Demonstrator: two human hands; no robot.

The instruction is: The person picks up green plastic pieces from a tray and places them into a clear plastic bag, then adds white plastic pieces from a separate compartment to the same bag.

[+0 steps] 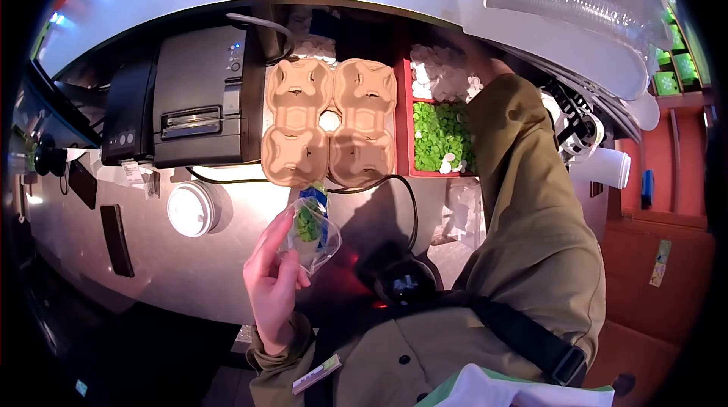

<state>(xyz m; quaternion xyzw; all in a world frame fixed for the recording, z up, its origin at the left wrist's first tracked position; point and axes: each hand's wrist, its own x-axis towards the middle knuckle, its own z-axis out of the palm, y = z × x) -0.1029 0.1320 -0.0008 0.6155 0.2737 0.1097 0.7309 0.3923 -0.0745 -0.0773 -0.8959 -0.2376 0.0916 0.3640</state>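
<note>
My left hand (274, 282) pinches a small clear plastic bag (324, 244) above the counter, with green pieces (307, 223) showing inside it. A blue patch shows beside them. My right arm stretches forward over a red divided box, and my right hand (479, 54) lies in shadow under the upper shelf, by the compartment of small white pieces (438, 73); its fingers are too dark to make out. In the nearer compartment are many small green pieces (442, 136), with a few white ones on top.
Brown cardboard cup carriers (330, 122) stand left of the box, beside a black printer (199, 96). A white-lidded cup (190, 210) and a dark phone-like slab (117, 240) are on the counter. Stacked clear lids (572, 1) lie on the upper shelf. A black cable (413, 213) crosses the counter.
</note>
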